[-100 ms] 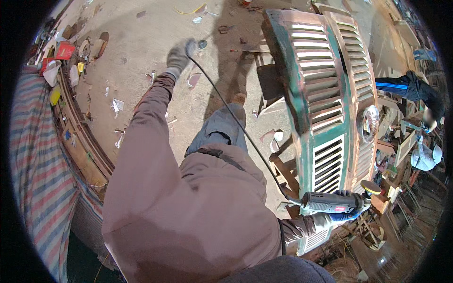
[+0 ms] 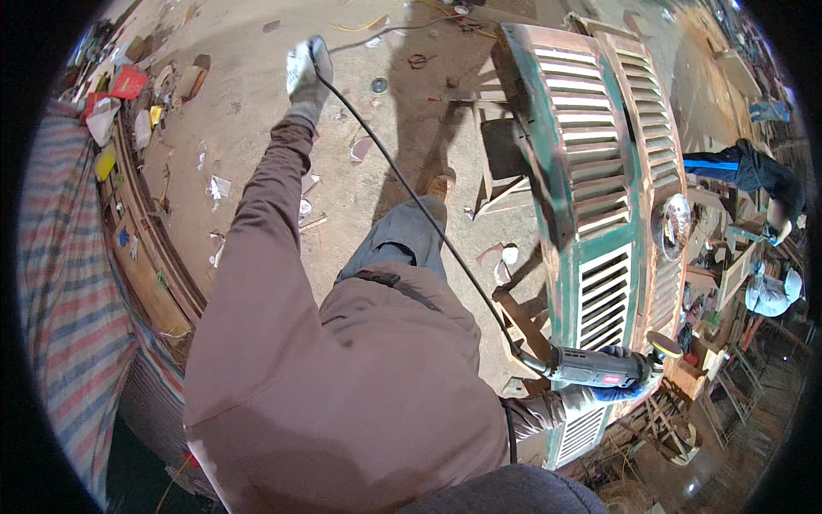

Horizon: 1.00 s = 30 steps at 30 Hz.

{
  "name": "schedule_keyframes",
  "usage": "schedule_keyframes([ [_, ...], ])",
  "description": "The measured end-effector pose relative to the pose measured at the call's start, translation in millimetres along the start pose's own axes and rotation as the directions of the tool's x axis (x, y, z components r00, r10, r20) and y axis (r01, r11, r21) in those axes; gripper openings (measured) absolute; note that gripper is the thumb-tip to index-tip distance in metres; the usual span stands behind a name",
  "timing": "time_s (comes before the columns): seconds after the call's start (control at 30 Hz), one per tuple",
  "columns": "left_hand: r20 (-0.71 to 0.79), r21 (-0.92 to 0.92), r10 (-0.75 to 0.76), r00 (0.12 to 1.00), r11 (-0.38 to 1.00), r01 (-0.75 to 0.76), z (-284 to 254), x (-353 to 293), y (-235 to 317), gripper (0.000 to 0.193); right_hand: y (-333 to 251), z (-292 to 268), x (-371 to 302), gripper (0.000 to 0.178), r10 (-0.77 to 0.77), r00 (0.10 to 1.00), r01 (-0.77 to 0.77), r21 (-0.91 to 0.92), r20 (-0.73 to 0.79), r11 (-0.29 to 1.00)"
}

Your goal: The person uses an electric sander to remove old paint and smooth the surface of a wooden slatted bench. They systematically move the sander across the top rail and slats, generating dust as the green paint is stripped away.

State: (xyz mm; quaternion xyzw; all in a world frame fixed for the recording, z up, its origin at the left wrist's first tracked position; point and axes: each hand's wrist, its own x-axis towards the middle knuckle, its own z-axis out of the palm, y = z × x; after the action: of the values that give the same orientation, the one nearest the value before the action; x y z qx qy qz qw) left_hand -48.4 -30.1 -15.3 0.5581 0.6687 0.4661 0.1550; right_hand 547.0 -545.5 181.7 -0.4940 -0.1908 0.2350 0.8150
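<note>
My left hand point(image 2: 308, 79), in a pale work glove, is closed around a black power cord point(image 2: 387, 161) with the arm stretched far out over the floor. From there the cord runs back taut to an angle grinder point(image 2: 596, 367) with a yellow disc point(image 2: 664, 344). My right hand point(image 2: 618, 392), gloved in grey and blue, grips the grinder from below; the tool partly hides its fingers. Beneath and beyond the grinder lies a louvered wooden shutter point(image 2: 565, 248) with worn green paint. A second, bare-wood shutter point(image 2: 638, 257) rests right beside it.
Wooden supports point(image 2: 503, 184) hold up the shutters. A clear plastic-looking round object point(image 2: 676, 224) sits on the far shutter. Striped sheeting point(image 2: 68, 317) hangs at left. Litter and a small dark disc point(image 2: 378, 85) lie on the floor. Another person point(image 2: 762, 176) bends over at the right.
My left hand has moved farther out and slightly left, drawing the cord along. The grinder stays in my right hand at nearly the same place.
</note>
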Motion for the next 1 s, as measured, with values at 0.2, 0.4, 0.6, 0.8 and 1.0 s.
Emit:
schedule_keyframes([
  [0.2, 0.441, -0.834, -0.375, 0.815, 0.164, 0.527, -182, 69, -26, 0.083, -5, -6, -129, 0.060, -0.058, 0.987, 0.074, 0.098, -0.148, 0.992],
  [0.4, 0.221, -0.884, -0.509, 0.832, 0.256, 0.391, -216, 103, -52, 0.098, -41, 5, -218, 0.066, -0.199, 0.955, 0.187, -0.075, -0.218, 0.979],
  [0.6, 0.046, -0.760, -0.494, 0.868, 0.547, 0.352, -234, 211, -113, 0.057, -71, 8, -295, 0.053, -0.604, 0.774, 0.400, -0.593, -0.190, 0.698],
  [0.8, -0.289, -0.763, -0.115, 0.951, 0.627, -0.156, -296, 281, -59, 0.045, -72, 64, -348, 0.051, -0.504, 0.765, 0.175, -0.623, -0.401, 0.763],
  [1.0, -0.405, -0.545, -0.057, 0.912, 0.816, -0.191, -436, 349, -104, 0.034, -38, 100, -384, 0.051, -0.370, 0.763, 0.080, -0.491, -0.530, 0.867],
])
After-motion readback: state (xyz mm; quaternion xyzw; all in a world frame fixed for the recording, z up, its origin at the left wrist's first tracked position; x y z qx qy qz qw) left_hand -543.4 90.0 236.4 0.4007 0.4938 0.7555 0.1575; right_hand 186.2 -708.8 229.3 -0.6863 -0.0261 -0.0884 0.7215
